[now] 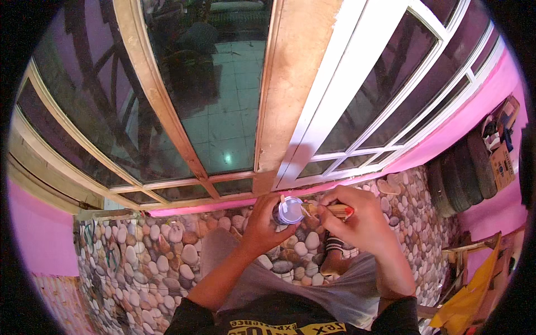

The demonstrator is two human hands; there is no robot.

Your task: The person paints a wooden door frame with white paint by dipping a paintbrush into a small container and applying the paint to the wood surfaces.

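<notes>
Fingers of my left hand wrap around a small round can with a whitish opening, which looks like paint. My right hand grips a paintbrush by its wooden handle, which shows a red patch. The brush points left, its tip close to the can's right rim; whether they touch I cannot tell. Beyond both hands stands a glazed wooden frame. Its right section is a white frame, while the wide post and the left bars are bare brown wood.
Pebble-patterned flooring lies beneath me, and my bent legs are under my arms. Stacked tyres and a cardboard box stand at the right by the pink wall. A yellow-orange sheet hangs on wood at the lower right.
</notes>
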